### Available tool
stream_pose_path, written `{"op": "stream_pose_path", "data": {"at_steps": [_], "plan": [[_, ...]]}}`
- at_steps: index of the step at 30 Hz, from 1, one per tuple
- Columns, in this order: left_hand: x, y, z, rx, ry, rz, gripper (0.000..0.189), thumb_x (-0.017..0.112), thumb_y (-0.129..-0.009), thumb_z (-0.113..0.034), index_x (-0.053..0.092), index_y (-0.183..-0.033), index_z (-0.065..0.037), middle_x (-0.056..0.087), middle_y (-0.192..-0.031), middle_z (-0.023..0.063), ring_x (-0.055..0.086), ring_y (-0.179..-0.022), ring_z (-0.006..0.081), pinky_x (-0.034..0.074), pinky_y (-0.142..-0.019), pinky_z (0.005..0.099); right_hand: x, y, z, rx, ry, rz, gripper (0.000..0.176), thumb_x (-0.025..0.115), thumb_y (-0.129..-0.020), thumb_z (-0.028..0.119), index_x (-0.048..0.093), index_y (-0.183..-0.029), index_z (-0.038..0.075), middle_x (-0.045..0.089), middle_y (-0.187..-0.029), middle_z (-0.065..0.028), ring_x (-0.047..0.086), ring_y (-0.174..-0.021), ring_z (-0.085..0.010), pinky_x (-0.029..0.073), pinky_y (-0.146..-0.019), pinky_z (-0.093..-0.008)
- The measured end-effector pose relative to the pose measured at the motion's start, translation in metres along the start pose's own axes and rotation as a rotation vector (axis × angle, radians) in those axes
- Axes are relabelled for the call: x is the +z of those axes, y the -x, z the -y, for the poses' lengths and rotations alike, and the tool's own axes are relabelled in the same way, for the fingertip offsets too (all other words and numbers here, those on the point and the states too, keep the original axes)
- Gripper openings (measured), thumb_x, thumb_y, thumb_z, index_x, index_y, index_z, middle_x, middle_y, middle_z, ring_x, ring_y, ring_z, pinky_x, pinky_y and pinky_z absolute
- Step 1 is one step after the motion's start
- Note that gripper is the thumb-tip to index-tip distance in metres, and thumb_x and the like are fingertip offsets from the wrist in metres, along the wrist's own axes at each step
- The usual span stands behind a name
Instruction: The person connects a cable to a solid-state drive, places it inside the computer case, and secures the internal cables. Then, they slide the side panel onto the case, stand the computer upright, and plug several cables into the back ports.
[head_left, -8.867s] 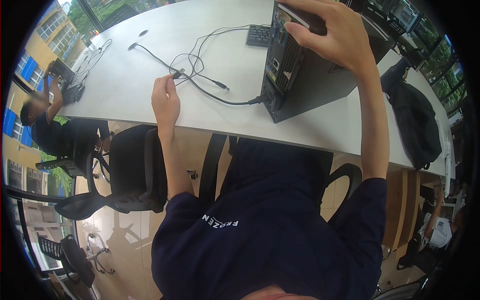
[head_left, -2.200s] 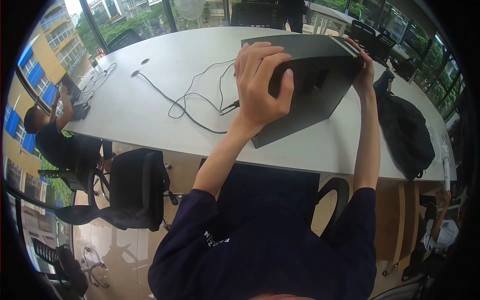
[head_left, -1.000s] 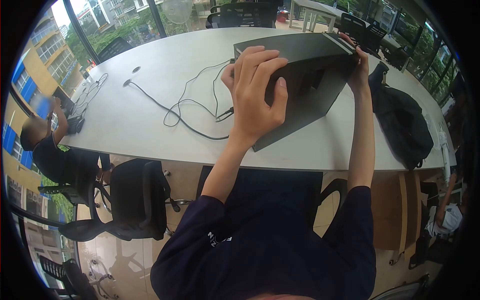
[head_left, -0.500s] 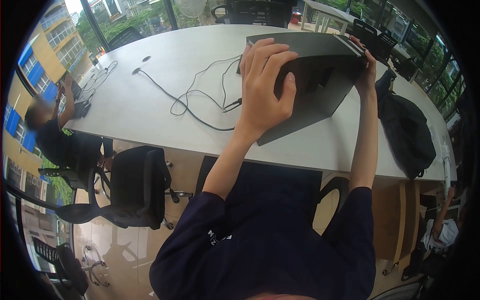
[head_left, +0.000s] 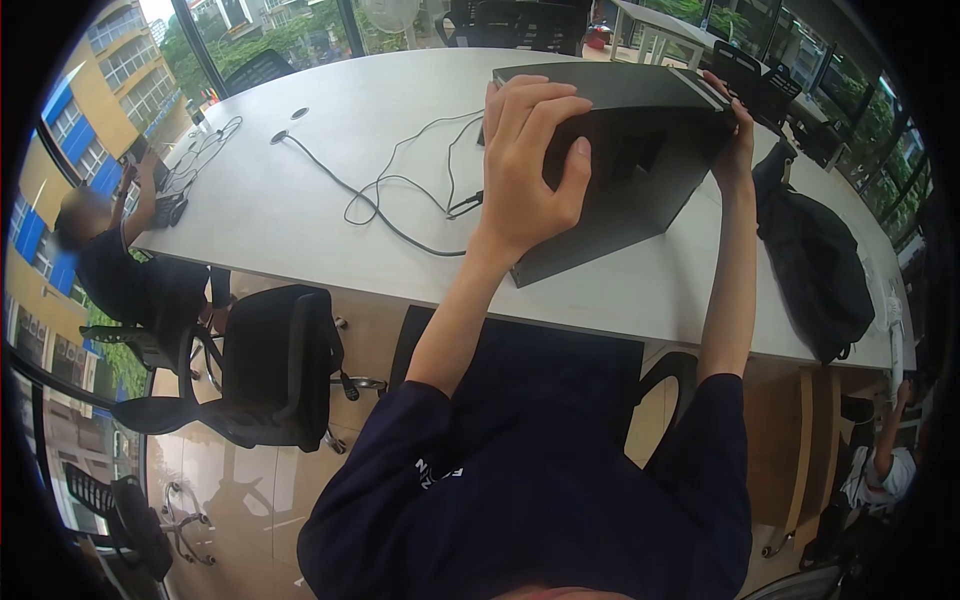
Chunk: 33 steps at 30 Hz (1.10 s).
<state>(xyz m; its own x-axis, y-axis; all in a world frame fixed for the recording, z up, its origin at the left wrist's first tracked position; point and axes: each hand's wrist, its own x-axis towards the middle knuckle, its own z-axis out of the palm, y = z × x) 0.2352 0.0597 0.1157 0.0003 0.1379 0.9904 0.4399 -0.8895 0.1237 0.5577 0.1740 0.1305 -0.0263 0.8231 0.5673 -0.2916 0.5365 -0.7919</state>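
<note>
A large black boxy case, which looks like a computer tower, stands on the white table in front of me. My left hand grips its upper left edge, the fingers curled over the top and the thumb apart on the near face. At the upper right corner my right hand is wrapped round the edge, and part of it is hidden behind the case. Thin black cables run over the table to the left side of the case. Where they enter is hidden by my left hand and wrist.
A black backpack lies on the table at the right. A person sits at the far left beside more cables. Black office chairs stand along the near side. Another person is at the lower right.
The view has shifted very slightly. Both hands keep their hold on the case, which has hardly moved.
</note>
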Motion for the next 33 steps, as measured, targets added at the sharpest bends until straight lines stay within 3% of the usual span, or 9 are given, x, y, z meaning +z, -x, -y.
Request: {"op": "stream_pose_path", "data": {"at_steps": [3,11,18,21,23,27,29,31,33], "plan": [[0.000,-0.001,0.002,0.014,0.022,-0.007,0.029,0.066,-0.082,-0.009,0.068,-0.110,-0.003,0.066,-0.119,0.0147,0.056,-0.118,0.0354,0.043,-0.105,0.0449,0.000,0.000,0.000,0.017,-0.019,-0.003,0.069,0.048,-0.097,0.047,0.052,-0.149,0.003,0.058,-0.143,-0.0123,0.054,-0.133,-0.0247,0.041,-0.115,-0.0365],[0.000,-0.001,0.005,0.010,0.040,0.000,0.028,0.067,-0.082,-0.010,0.069,-0.109,-0.004,0.066,-0.118,0.0125,0.056,-0.118,0.0352,0.033,-0.114,0.0548,-0.007,-0.002,-0.005,-0.005,-0.010,-0.006,0.067,0.046,-0.099,0.046,0.050,-0.151,0.003,0.055,-0.147,-0.0116,0.051,-0.137,-0.0249,0.038,-0.117,-0.0379],[0.001,0.001,0.007,0.015,0.032,0.003,0.030,0.066,-0.082,-0.009,0.069,-0.111,-0.006,0.065,-0.120,0.0121,0.055,-0.121,0.0355,0.030,-0.116,0.0592,-0.003,-0.002,-0.003,-0.002,0.007,-0.028,0.069,0.048,-0.098,0.048,0.050,-0.150,0.003,0.053,-0.150,-0.0109,0.049,-0.140,-0.0252,0.037,-0.119,-0.0388],[0.001,0.002,0.007,0.007,0.017,0.010,0.030,0.066,-0.082,-0.009,0.068,-0.112,-0.006,0.065,-0.121,0.0121,0.055,-0.122,0.0357,0.029,-0.117,0.0604,-0.001,-0.001,-0.004,-0.017,0.025,-0.053,0.070,0.050,-0.096,0.051,0.054,-0.148,0.005,0.057,-0.144,-0.0126,0.054,-0.133,-0.0250,0.040,-0.115,-0.0365],[0.001,0.001,0.005,-0.020,0.054,0.009,0.031,0.066,-0.081,-0.010,0.069,-0.112,-0.009,0.061,-0.121,0.0090,0.052,-0.125,0.0357,0.024,-0.116,0.0695,0.001,-0.001,-0.003,-0.010,0.016,-0.056,0.069,0.050,-0.096,0.050,0.054,-0.148,0.004,0.057,-0.144,-0.0127,0.055,-0.133,-0.0249,0.040,-0.115,-0.0364],[-0.018,-0.007,-0.013,-0.082,0.053,0.068,0.030,0.067,-0.082,-0.010,0.071,-0.111,-0.009,0.062,-0.120,0.0103,0.055,-0.123,0.0363,0.023,-0.117,0.0671,-0.001,-0.001,-0.004,0.008,-0.012,-0.040,0.069,0.050,-0.097,0.050,0.054,-0.148,0.004,0.057,-0.145,-0.0132,0.055,-0.132,-0.0246,0.040,-0.114,-0.0361],[-0.040,-0.013,-0.027,-0.099,0.195,0.217,0.028,0.065,-0.086,-0.022,0.073,-0.107,-0.005,0.064,-0.118,0.0137,0.059,-0.119,0.0363,0.022,-0.118,0.0646,-0.008,-0.004,-0.006,0.008,-0.004,-0.017,0.069,0.049,-0.097,0.049,0.052,-0.149,0.004,0.057,-0.146,-0.0119,0.054,-0.133,-0.0249,0.041,-0.114,-0.0375],[-0.060,-0.013,-0.057,-0.152,0.705,0.332,0.051,0.052,-0.093,-0.044,0.074,-0.107,0.000,0.065,-0.115,0.0182,0.062,-0.112,0.0339,0.032,-0.115,0.0533,-0.012,-0.006,-0.008,0.018,-0.003,0.008,0.069,0.048,-0.098,0.049,0.050,-0.151,0.004,0.057,-0.145,-0.0122,0.054,-0.134,-0.0251,0.042,-0.115,-0.0386],[-0.062,-0.015,-0.106,-0.436,1.501,0.341,0.080,0.032,-0.095,-0.062,0.072,-0.112,0.005,0.064,-0.115,0.0219,0.063,-0.105,0.0308,0.040,-0.105,0.0414,-0.008,-0.002,-0.006,0.009,0.002,-0.006,0.070,0.049,-0.097,0.050,0.052,-0.150,0.005,0.057,-0.146,-0.0126,0.055,-0.132,-0.0247,0.042,-0.114,-0.0368]]}}
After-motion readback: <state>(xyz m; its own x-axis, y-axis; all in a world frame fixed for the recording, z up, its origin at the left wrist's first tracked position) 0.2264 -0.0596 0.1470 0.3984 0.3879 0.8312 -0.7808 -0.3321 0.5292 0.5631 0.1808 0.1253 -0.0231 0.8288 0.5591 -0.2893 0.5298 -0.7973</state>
